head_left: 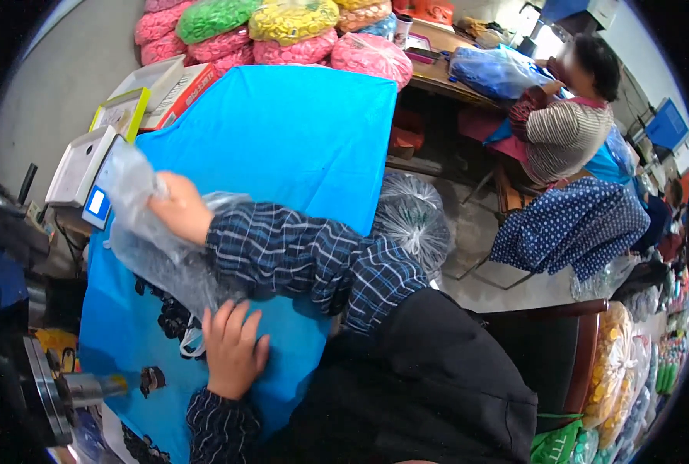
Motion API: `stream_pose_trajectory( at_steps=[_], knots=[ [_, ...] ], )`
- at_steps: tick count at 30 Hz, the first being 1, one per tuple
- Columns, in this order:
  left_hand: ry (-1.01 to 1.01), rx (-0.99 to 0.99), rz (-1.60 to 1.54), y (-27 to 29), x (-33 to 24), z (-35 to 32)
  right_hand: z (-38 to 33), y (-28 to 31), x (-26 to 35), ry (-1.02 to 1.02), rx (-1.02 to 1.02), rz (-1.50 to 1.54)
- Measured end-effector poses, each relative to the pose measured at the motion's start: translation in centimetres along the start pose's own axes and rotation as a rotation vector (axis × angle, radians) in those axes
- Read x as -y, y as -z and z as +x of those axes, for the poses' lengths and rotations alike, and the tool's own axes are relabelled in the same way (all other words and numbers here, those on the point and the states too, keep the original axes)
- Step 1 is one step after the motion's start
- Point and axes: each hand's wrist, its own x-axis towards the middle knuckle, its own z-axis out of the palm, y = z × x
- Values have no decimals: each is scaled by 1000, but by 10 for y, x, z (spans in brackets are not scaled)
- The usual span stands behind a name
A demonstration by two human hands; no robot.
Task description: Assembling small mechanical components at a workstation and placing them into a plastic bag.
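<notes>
My right hand (178, 209) is closed round the gathered upper end of a clear plastic bag (159, 251), over the left side of the blue-covered table (283, 139). The rest of the bag hangs down and spreads toward me. At its lower edge lies my left hand (235, 348), palm down with the fingers stretched out; whether they press on the plastic I cannot tell. Beside those fingers is a heap of small black pieces (173, 317), partly under the bag, with a white cord loop (192, 342). One dark piece (152, 380) lies apart, nearer the table's left edge.
A metal machine part (81, 388) juts over the table's left edge. Shallow boxes (81, 166) and a device with a lit screen (97, 203) stand far left. Bags of coloured pieces (294, 19) line the back. A tied bag (414, 220) sits right; beyond, a person (569, 124) works.
</notes>
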Motion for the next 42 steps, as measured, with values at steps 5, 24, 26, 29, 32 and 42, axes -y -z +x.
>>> stream_pose_trajectory(
  at_steps=[5,24,26,29,32,42],
  knots=[
    [107,26,95,-3,10,1,59,5,15,78,26,-182],
    [213,-89,28,-16,23,-18,169,-22,93,233,508,223],
    [223,-101,14,-17,23,-19,164,-25,109,217,437,61],
    [230,-78,9,-17,23,-19,153,-34,136,225,406,-80],
    [253,-150,28,-17,23,-19,146,-39,157,259,378,-177],
    [368,-183,21,-18,25,-21,170,-26,183,1275,96,-940]
  ],
)
